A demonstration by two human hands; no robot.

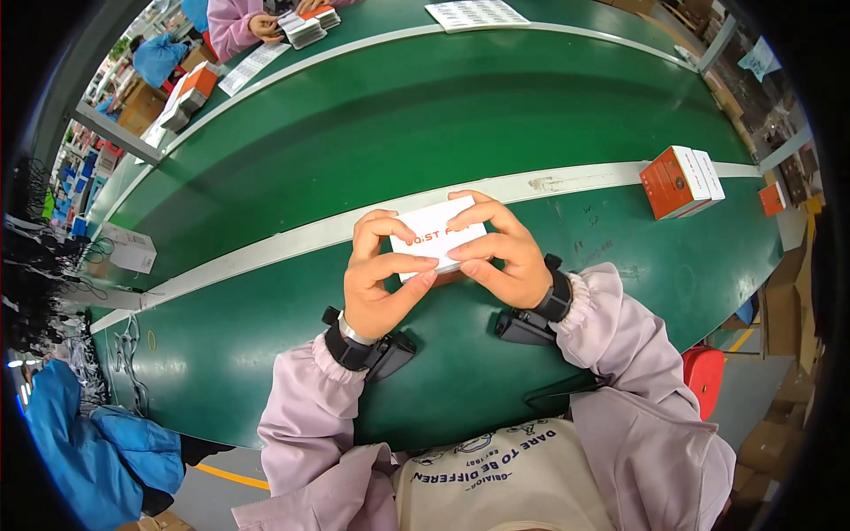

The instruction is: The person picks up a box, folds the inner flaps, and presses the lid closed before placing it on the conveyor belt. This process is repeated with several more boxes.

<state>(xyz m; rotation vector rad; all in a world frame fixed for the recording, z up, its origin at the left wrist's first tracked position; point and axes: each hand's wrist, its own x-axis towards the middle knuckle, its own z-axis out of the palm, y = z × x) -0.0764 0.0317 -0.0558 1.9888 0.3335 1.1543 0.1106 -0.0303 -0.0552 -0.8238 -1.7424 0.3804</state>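
Between my two hands is a small white carton (436, 227) with orange print on its upper face, held above the green worktop (460, 354). My left hand (382, 276) grips its left end, with fingers on the face and along the edge. On the opposite end, my right hand (506, 252) has its fingers curled over the carton and its thumb at the lower edge. An orange-brown strip shows just below the carton, and my fingers hide part of it. Both wrists wear black straps with small black devices.
Orange-and-white cartons (680, 183) stand together at the right, by the white rail (584, 183). A white box (129, 249) sits at the far left. Across the green belt (443, 115), another person's hand (265, 27) is beside stacked cartons (302, 29). Cables (133, 363) lie at left.
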